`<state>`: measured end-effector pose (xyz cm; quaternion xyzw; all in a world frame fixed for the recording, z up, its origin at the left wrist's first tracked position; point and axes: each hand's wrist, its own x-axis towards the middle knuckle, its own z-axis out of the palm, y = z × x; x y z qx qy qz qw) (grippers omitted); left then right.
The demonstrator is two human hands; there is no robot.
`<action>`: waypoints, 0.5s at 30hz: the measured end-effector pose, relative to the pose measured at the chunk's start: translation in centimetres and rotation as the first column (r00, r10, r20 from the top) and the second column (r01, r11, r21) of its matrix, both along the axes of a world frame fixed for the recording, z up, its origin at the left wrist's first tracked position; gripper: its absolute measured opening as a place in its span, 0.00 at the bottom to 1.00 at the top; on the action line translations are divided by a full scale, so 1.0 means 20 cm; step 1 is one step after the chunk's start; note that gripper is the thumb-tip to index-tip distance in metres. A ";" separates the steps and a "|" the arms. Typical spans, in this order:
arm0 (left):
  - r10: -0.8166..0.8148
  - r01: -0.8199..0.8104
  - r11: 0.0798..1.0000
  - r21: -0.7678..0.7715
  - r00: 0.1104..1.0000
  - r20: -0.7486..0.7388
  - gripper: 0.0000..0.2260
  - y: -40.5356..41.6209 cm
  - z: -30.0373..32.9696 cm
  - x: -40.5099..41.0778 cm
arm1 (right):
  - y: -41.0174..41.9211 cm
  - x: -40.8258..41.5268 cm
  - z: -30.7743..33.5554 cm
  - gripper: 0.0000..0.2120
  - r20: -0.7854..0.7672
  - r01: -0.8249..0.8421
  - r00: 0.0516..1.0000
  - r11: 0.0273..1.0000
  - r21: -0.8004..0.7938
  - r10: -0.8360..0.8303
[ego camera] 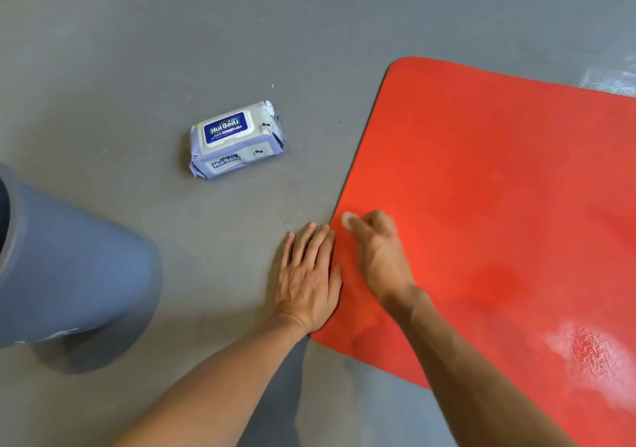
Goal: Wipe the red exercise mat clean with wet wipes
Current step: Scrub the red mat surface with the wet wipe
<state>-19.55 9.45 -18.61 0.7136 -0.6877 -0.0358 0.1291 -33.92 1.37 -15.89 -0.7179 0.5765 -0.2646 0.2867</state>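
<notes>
Pressing flat at the mat's seven-o'clock edge, left hand steadies it; right hand pinches, blurrily, a soft wipe. Mat looks floppy.

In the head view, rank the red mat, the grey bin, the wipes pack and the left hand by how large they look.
1. Red mat, cut off by the frame.
2. Grey bin, also cut off and near the camera, so its true size is unsure.
3 and 4. Wipes pack and left hand look alike; not ranked.
</notes>
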 end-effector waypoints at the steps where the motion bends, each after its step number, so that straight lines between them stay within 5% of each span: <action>1: -0.003 0.003 1.000 -0.014 1.000 0.000 0.26 0.00 0.01 0.00 | -0.06 -0.09 0.01 0.13 -0.014 0.078 0.997 0.997 -0.015 -0.078; 4: 0.001 -0.001 1.000 -0.022 1.000 0.001 0.26 -0.01 0.01 0.00 | -0.21 -0.31 0.03 0.05 -0.027 0.434 0.901 0.899 0.055 -0.433; 7: 0.004 -0.004 1.000 -0.005 1.000 0.003 0.26 0.00 0.01 0.00 | -0.23 -0.19 0.01 0.11 0.016 0.612 0.779 0.765 0.202 -0.627; 10: 0.007 -0.007 1.000 -0.003 1.000 -0.022 0.27 0.00 0.00 0.00 | -0.07 0.14 0.00 0.14 0.154 0.216 0.958 0.963 0.162 -0.241; 12: 0.021 -0.021 1.000 -0.005 0.999 -0.037 0.27 -0.01 0.00 0.00 | 0.01 0.24 0.07 0.13 0.142 -0.035 0.990 0.989 0.143 0.015; 15: 0.005 -0.005 1.000 -0.015 1.000 -0.030 0.26 0.00 0.00 0.00 | -0.12 0.04 0.04 0.09 -0.001 -0.049 0.999 0.992 0.116 0.050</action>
